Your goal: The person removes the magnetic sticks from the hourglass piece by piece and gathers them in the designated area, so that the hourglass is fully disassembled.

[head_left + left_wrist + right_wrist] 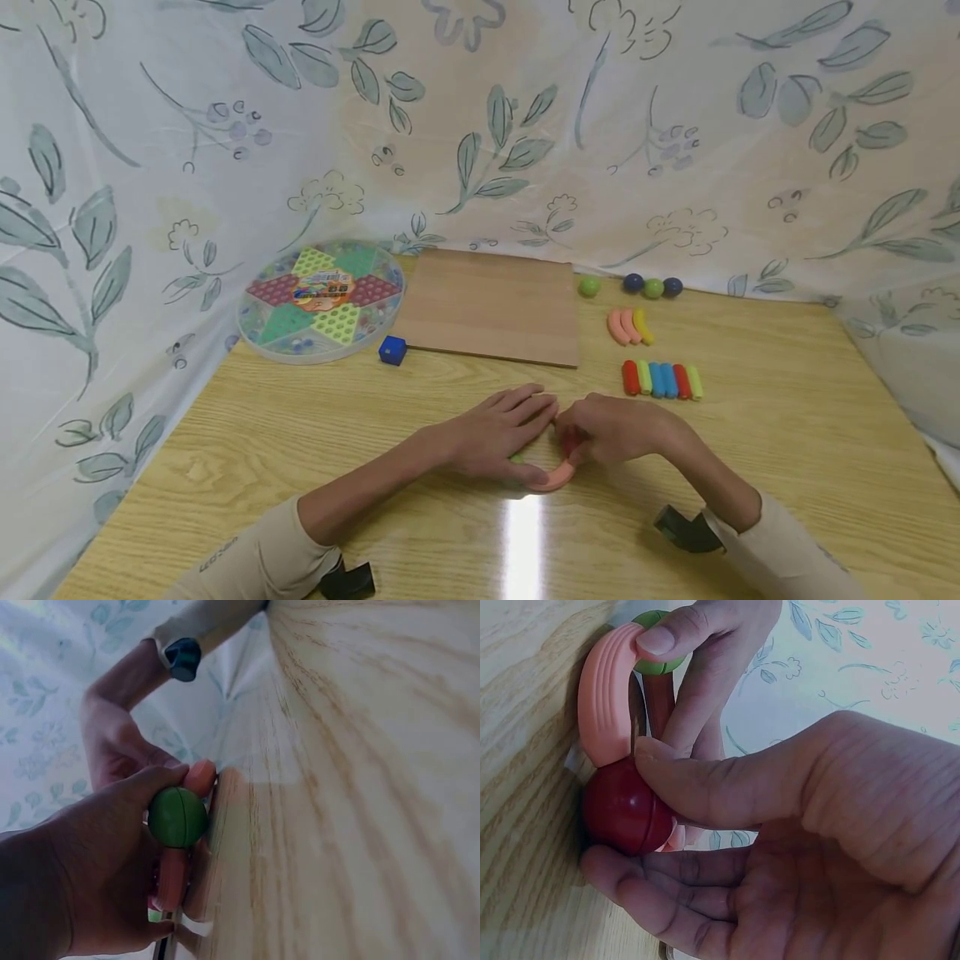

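Observation:
A red ball (619, 810) sits on the wood table between the thumb and curled fingers of my right hand (611, 429), which grips it. Against this ball lies one end of a pink curved toy rod (604, 694); its other end meets a green ball (178, 817). My left hand (495, 433) lies low over these pieces with its fingers stretched out. Its thumb presses on the pink rod beside the green ball. Another pink rod (172, 879) touches the green ball's other side. My left hand hides part of the joined pieces in the head view.
Ahead lies a brown board (487, 304), with a blue cube (392, 350) at its corner. A round Chinese checkers set (322, 300) is at the back left. To the right are coloured short rods (662, 380), curved rods (630, 326) and several balls (653, 288).

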`<move>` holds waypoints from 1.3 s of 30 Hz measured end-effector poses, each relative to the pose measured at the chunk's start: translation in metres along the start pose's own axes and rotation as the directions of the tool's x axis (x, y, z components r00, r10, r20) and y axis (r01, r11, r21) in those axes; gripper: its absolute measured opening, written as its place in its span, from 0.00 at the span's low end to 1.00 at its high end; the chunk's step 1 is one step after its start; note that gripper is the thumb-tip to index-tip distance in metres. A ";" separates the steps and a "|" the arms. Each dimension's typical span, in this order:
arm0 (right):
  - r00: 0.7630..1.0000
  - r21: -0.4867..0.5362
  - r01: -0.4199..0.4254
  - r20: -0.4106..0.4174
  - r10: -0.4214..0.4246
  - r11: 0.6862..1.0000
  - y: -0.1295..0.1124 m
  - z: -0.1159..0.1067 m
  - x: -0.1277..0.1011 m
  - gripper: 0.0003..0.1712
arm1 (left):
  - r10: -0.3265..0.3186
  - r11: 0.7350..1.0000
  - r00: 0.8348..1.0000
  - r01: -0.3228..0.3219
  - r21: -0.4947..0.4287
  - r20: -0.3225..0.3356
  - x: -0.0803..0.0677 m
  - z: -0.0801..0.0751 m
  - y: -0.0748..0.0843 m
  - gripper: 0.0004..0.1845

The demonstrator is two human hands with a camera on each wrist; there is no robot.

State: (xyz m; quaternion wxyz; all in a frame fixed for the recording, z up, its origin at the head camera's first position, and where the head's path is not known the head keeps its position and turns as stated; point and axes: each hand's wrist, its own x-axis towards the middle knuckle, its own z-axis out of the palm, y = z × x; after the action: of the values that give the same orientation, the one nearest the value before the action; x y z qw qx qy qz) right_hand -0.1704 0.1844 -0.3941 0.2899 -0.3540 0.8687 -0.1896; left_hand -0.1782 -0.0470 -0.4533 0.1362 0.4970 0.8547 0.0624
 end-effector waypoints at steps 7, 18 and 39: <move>1.000 -0.003 0.010 0.006 -0.010 1.000 0.000 0.000 -0.001 0.02 | -0.010 1.000 1.000 0.010 -0.017 0.009 -0.001 -0.001 0.001 0.48; 1.000 -0.025 0.015 0.011 -0.015 1.000 0.001 -0.002 -0.001 0.06 | -0.024 1.000 0.999 0.025 -0.005 0.036 0.001 -0.002 0.000 0.49; 0.997 -0.008 0.039 0.066 -0.039 0.999 0.005 -0.006 -0.008 0.11 | -0.014 0.996 1.000 0.016 -0.083 0.026 0.001 -0.004 -0.001 0.51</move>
State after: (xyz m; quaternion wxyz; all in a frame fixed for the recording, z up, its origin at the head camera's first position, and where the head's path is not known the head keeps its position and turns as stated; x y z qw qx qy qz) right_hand -0.1725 0.1947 -0.3892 0.3128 -0.3782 0.8525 -0.1796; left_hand -0.1806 -0.0468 -0.4502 0.1682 0.4854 0.8532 0.0905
